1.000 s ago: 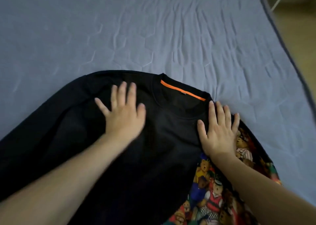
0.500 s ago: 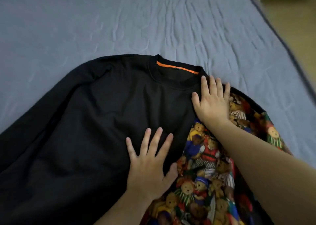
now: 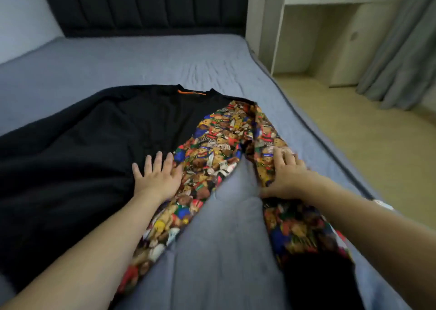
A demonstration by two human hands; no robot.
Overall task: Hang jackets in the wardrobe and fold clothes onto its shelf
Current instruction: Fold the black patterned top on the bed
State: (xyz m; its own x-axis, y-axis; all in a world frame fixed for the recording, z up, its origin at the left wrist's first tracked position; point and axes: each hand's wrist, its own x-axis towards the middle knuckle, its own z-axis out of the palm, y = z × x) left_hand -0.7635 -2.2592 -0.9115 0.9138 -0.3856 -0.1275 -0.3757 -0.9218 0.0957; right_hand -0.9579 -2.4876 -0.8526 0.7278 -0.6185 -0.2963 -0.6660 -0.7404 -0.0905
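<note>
A black sweatshirt with an orange strip inside its collar lies flat on the bed, neck pointing away from me. Its right side and right sleeve carry a bright teddy-bear print. My left hand rests flat, fingers spread, where the black front meets the printed panel. On the printed sleeve lies my right hand, palm down and blurred, fingers spread. The sleeve runs down toward me and ends in a black cuff at the bottom right.
The bed has a blue-grey quilted cover and a dark padded headboard. Its right edge drops to a pale wooden floor. Light cabinets and a grey curtain stand at the right.
My view has lifted, showing the headboard and the room. Both hands have slid down the sweatshirt toward me, the right one from the shoulder onto the printed sleeve, which now lies apart from the body.
</note>
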